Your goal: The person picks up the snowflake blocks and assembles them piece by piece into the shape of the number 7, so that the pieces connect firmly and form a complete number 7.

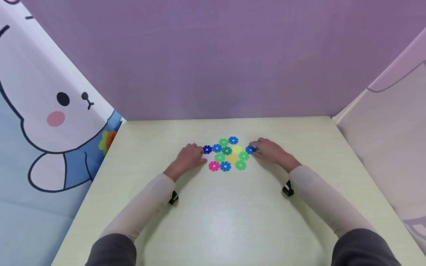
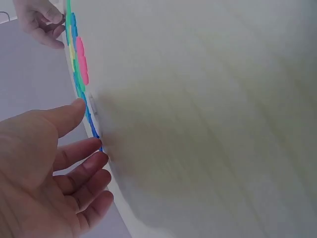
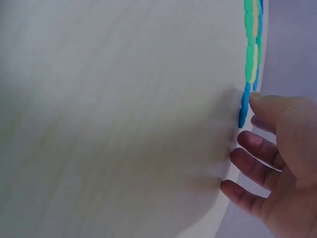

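A close cluster of slotted plastic discs lies flat on the table: a pink disc (image 1: 214, 166), a yellow disc (image 1: 237, 149), a green disc (image 1: 244, 156), a dark blue disc (image 1: 207, 149) and several more in green, blue and orange-yellow. At the cluster's left edge my left hand (image 1: 190, 158) rests with loosely bent fingers, the fingertips beside the dark blue disc and a pale disc (image 1: 206, 157). On the right side, my right hand (image 1: 270, 150) has its thumb and forefinger at the edges of a blue disc (image 1: 250, 149). Its other fingers are spread in the right wrist view.
The pale wooden table (image 1: 213, 221) reaches back to a purple panel (image 1: 226, 59). A cartoon-printed cloth (image 1: 36, 92) hangs on the left, and a light printed cloth (image 1: 389, 140) on the right. Each wrist wears a small black device (image 1: 287, 189).
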{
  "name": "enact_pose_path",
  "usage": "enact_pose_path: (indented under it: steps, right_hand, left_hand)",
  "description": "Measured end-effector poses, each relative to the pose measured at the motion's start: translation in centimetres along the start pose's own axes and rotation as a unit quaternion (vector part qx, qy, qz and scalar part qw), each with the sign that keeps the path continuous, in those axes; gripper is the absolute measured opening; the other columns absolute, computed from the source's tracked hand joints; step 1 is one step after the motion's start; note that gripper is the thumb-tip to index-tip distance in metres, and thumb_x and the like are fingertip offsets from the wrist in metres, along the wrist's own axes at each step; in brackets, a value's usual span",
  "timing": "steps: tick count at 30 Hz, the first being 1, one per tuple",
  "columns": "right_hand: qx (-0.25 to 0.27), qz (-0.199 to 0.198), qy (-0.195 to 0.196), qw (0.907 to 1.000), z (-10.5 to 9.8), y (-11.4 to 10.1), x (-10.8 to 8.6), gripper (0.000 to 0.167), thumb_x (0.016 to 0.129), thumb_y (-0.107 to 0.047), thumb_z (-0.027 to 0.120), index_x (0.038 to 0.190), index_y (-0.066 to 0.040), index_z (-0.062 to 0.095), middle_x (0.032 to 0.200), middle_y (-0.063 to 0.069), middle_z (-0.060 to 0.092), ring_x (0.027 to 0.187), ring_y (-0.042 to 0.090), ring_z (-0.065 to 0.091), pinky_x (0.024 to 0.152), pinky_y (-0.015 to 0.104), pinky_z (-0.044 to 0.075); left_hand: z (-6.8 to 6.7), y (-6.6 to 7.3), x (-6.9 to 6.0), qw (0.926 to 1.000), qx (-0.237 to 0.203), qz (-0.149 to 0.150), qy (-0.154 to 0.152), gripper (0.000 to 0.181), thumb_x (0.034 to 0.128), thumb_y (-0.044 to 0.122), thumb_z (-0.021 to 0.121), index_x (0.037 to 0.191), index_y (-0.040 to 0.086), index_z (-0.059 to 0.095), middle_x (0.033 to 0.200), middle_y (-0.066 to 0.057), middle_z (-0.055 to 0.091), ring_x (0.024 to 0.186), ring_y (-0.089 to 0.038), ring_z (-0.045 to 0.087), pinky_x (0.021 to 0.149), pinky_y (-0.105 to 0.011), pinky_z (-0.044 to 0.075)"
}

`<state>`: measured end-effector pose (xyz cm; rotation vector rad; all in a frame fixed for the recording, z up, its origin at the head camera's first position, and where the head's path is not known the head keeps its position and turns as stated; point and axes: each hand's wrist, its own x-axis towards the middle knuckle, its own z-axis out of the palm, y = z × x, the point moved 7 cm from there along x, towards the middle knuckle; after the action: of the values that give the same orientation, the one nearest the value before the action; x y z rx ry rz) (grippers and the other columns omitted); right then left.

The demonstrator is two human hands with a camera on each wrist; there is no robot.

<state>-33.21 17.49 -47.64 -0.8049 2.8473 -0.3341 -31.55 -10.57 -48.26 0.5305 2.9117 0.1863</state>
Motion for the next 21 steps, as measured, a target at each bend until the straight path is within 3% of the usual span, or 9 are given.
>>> enact_pose_path:
  steps: [14, 21]
  right_hand:
    - [-0.020, 0.013, 0.006, 0.9997, 0.6, 0.1, 1.2, 0.035, 0.100, -0.020, 0.066, 0.132, -0.007, 0.065, 0.113, 0.011, 0.068, 0.099, 0.025, 0.061, 0.092, 0.045, 0.055]
    - [-0.020, 0.021, 0.001, 0.9996, 0.6, 0.1, 1.3, 0.035, 0.100, -0.021, 0.066, 0.132, -0.007, 0.065, 0.115, 0.011, 0.068, 0.102, 0.025, 0.062, 0.094, 0.046, 0.055]
  left_hand:
    - [0.2, 0.3, 0.8, 0.9994, -0.024, -0.022, 0.005, 0.038, 0.0947, 0.035, 0.073, 0.118, 0.004, 0.071, 0.111, -0.013, 0.070, 0.102, -0.028, 0.063, 0.093, -0.042, 0.057]
    - [0.3, 0.3, 0.9, 0.9990, -0.036, -0.027, -0.001, 0.038, 0.0942, 0.034, 0.074, 0.118, 0.004, 0.071, 0.110, -0.013, 0.070, 0.102, -0.027, 0.064, 0.094, -0.040, 0.057]
